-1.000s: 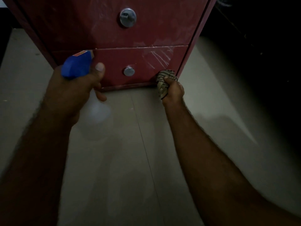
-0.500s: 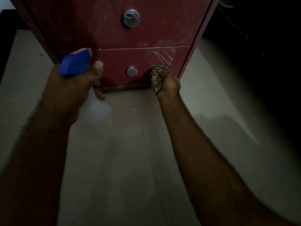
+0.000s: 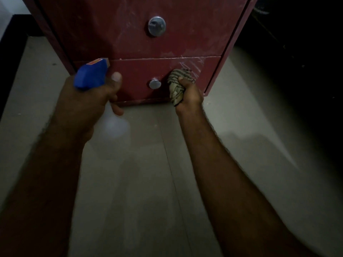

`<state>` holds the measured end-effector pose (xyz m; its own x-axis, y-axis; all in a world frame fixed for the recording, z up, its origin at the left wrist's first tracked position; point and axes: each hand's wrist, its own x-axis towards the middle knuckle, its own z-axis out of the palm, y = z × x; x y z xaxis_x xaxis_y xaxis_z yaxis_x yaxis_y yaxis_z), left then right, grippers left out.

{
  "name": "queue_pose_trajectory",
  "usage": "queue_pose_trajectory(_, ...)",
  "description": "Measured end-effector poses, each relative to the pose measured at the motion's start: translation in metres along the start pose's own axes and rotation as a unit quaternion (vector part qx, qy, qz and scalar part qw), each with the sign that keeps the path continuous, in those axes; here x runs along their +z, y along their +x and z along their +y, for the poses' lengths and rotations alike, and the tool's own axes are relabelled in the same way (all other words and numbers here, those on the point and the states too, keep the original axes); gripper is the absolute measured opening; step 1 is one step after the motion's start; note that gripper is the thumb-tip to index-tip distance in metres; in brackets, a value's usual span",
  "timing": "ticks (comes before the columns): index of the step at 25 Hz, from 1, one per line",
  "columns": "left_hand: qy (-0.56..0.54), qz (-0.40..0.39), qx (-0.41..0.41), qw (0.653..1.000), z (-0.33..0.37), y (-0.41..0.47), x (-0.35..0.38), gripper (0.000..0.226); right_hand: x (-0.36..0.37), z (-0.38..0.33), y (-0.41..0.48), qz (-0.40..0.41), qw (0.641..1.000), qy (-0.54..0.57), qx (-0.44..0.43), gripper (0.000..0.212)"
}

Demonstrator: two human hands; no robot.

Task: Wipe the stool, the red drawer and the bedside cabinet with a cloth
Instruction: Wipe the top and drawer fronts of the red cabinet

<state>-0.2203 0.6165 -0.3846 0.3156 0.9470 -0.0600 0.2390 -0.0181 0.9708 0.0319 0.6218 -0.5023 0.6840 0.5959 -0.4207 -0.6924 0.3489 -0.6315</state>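
Step in hand: wiping the front of the lower red drawer (image 3: pixel 137 73), centre of the frame, down near the floor (image 3: pixel 130 182).
Right hand: the right hand (image 3: pixel 188 96) has its fingers curled tight round the bunched striped cloth (image 3: pixel 176 86) and presses it to the drawer face just right of the small round knob (image 3: pixel 155 84).
Left hand: the left hand (image 3: pixel 89 101), left of centre, is wrapped round the neck of a spray bottle (image 3: pixel 91 75), thumb up beside the blue head; the nozzle points toward the drawer's left part.
Doing it well: I'd say a flatter pad of cloth would cover more than this wad. Pale streaks (image 3: pixel 193 63) show on the face up and right of the cloth, so overlapping strokes out to that corner, then round the knob and along the bottom edge, look called for.
Left to do: the upper drawer (image 3: pixel 104 30), with its larger knob (image 3: pixel 156 26), looks scuffed and pale-smeared too. No stool is in the frame.
Spray bottle contents: the body below the left hand is clear and blurred; I can't tell how full it is.
Drawers: both are pushed shut, so whatever they hold is hidden.
Right edge of the frame: too dark to make out.
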Motion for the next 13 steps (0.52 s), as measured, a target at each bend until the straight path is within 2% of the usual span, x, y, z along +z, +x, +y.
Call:
queue_pose_trajectory(2, -0.003, -0.009, 0.009, 1.0, 0.004, -0.003, -0.001, 0.051, -0.005, 0.009, 0.001, 0.011, 0.999, -0.015, 0.033, 0.032)
queue_pose_trajectory(5, -0.005, -0.017, 0.024, 1.0, 0.006, -0.005, -0.003, 0.009, 0.001, 0.012, 0.002, 0.012, 0.999, -0.025, 0.046, 0.036)
queue_pose_trajectory(6, -0.005, -0.017, 0.025, 1.0, 0.007, -0.006, -0.004, 0.006, 0.006, 0.009, 0.0, 0.003, 0.999, -0.015, 0.04, 0.035)
queue_pose_trajectory(8, -0.004, -0.014, 0.024, 1.0, 0.007, -0.007, -0.005, 0.015, 0.016, 0.0, -0.005, -0.028, 0.999, 0.002, 0.02, 0.03)
queue_pose_trajectory(11, 0.005, -0.005, 0.011, 1.0, 0.007, -0.004, -0.005, 0.057, 0.021, -0.006, -0.01, -0.047, 0.999, 0.012, -0.015, 0.037)
queue_pose_trajectory(13, 0.005, -0.005, 0.027, 1.0, 0.008, -0.005, -0.004, 0.055, 0.011, 0.0, -0.008, -0.03, 0.999, 0.004, -0.02, 0.043)
